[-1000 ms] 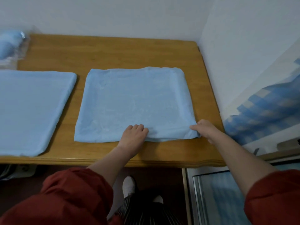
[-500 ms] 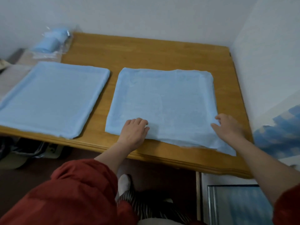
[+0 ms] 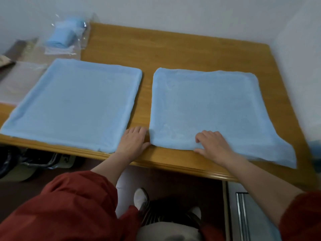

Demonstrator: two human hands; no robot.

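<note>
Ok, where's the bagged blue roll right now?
In the head view, the roll lies far left, at the table's back-left corner, beyond the left cloth.

Dim, flat, even light with soft shadows; wide-angle bending and motion blur smear the right edge.
</note>
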